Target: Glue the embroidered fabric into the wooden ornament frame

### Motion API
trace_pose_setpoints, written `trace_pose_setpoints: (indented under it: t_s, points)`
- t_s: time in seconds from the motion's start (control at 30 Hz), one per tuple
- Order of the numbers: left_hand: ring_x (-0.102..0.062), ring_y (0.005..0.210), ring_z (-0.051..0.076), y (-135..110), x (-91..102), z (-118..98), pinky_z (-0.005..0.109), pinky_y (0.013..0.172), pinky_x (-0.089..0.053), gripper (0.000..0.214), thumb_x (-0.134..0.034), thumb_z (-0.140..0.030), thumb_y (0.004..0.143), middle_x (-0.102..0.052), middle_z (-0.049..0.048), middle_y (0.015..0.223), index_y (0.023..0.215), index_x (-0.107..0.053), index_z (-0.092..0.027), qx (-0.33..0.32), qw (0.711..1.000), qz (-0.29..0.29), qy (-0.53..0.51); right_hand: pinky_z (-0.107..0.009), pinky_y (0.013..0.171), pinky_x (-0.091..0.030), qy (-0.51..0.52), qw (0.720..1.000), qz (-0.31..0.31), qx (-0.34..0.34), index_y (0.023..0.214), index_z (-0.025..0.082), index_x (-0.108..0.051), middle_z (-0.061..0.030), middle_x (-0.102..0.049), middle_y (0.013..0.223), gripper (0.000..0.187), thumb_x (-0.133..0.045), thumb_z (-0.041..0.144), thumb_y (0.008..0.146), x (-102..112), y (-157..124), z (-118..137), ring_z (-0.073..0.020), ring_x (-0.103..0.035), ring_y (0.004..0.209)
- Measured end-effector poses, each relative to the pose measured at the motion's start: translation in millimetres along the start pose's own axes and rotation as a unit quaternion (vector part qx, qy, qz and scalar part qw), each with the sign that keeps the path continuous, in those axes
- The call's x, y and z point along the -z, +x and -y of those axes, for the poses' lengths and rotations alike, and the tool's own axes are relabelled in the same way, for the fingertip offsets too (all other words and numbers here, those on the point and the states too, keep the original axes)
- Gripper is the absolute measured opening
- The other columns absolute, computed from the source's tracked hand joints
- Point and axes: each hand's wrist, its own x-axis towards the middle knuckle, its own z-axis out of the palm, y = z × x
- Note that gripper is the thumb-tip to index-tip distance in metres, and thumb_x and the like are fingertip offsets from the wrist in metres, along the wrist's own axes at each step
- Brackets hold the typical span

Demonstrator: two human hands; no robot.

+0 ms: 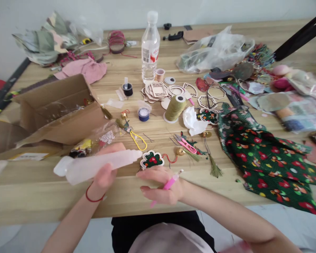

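Bare forearms (221,207), thin red bracelet (94,201) around the left wrist (95,191), pale top (171,240), black garment (121,230) below.

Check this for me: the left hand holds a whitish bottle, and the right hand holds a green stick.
Not quite: the stick is pink, not green, as the head view shows. The left hand does hold the whitish bottle, and the right hand the stick.

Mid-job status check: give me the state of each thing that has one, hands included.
Left hand: closed around squeeze bottle
Squeeze bottle: held, tilted
Right hand: holding pink tool
Pink tool: held, slanted
Flower piece: lying on table
Snips: lying down, blades unclear
Box: open
Water bottle: upright, capped
Spool: upright
Tissue: crumpled
Green cloth: rumpled
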Motion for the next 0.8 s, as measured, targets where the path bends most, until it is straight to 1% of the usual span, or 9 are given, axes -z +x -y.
trace_pose_setpoints:
  t_s: [0.07,0.1,0.17,0.23,0.33,0.57,0.73,0.8]
  points:
    - [-0.041,0.048,0.014,5,5.4,2,0.031,0.044,-0.032,0.039,-0.044,-0.054,0.085,-0.049,-0.0004,0.056,0.069,-0.056,-0.021,-0.022,0.997,0.000,-0.072,-0.028,0.076,-0.054,-0.016,0.999,-0.030,0.023,0.104,0.018,-0.065,-0.0125,-0.068,0.114,0.019,-0.048,0.018,0.096,-2,-2,-2,-0.0174,-0.064,0.097]
    - [-0.041,0.047,0.014,7,7.7,2,0.031,0.044,-0.032,0.037,-0.046,-0.051,0.085,-0.049,-0.0003,0.055,0.068,-0.056,-0.020,-0.028,0.994,0.013,-0.103,-0.028,0.076,-0.054,-0.024,0.999,-0.032,0.031,0.104,0.019,-0.065,-0.0120,-0.068,0.113,0.018,-0.050,0.018,0.095,-4,-2,-2,-0.0175,-0.064,0.099]
    - [-0.042,0.046,0.013,11,11.2,3,0.031,0.044,-0.032,0.038,-0.049,-0.050,0.083,-0.050,0.0001,0.052,0.064,-0.056,-0.018,-0.030,0.989,0.042,-0.141,-0.027,0.076,-0.054,-0.043,0.998,-0.017,0.042,0.106,0.020,-0.064,-0.0107,-0.068,0.110,0.016,-0.054,0.021,0.094,-7,-4,-2,-0.0169,-0.064,0.096]
    - [-0.041,0.044,0.013,12,13.0,3,0.031,0.043,-0.030,0.041,-0.051,-0.051,0.082,-0.050,0.0006,0.049,0.060,-0.056,-0.017,-0.030,0.987,0.065,-0.144,-0.026,0.073,-0.054,-0.058,0.997,-0.004,0.046,0.107,0.021,-0.064,-0.0088,-0.068,0.108,0.015,-0.057,0.025,0.093,-10,-3,-2,-0.0153,-0.064,0.089]
    - [-0.039,0.043,0.013,9,13.2,5,0.032,0.043,-0.028,0.042,-0.052,-0.050,0.082,-0.048,0.0007,0.046,0.057,-0.056,-0.017,-0.024,0.986,0.080,-0.141,-0.024,0.069,-0.052,-0.065,0.996,-0.014,0.053,0.103,0.020,-0.063,-0.0071,-0.068,0.104,0.012,-0.059,0.024,0.093,-11,-1,-1,-0.0135,-0.063,0.083]
    - [-0.037,0.043,0.014,7,13.5,5,0.034,0.045,-0.026,0.038,-0.053,-0.047,0.081,-0.047,0.0009,0.046,0.057,-0.057,-0.018,-0.004,0.987,0.079,-0.138,-0.023,0.065,-0.050,-0.052,0.995,-0.056,0.062,0.096,0.019,-0.060,-0.0052,-0.068,0.093,0.005,-0.057,0.019,0.092,-8,8,0,-0.0126,-0.062,0.076]
    - [-0.036,0.043,0.014,7,14.7,5,0.034,0.045,-0.024,0.039,-0.052,-0.048,0.081,-0.046,0.0002,0.047,0.056,-0.056,-0.018,-0.002,0.986,0.080,-0.145,-0.023,0.061,-0.048,-0.052,0.995,-0.058,0.068,0.092,0.018,-0.059,-0.0039,-0.067,0.089,0.003,-0.059,0.018,0.090,-8,9,2,-0.0121,-0.059,0.071]
    - [-0.035,0.042,0.012,7,14.9,7,0.034,0.045,-0.023,0.042,-0.051,-0.050,0.081,-0.046,-0.0006,0.048,0.056,-0.054,-0.017,-0.006,0.985,0.079,-0.150,-0.024,0.061,-0.048,-0.057,0.995,-0.044,0.070,0.093,0.018,-0.059,-0.0045,-0.067,0.090,0.004,-0.060,0.020,0.090,-9,7,2,-0.0124,-0.059,0.072]
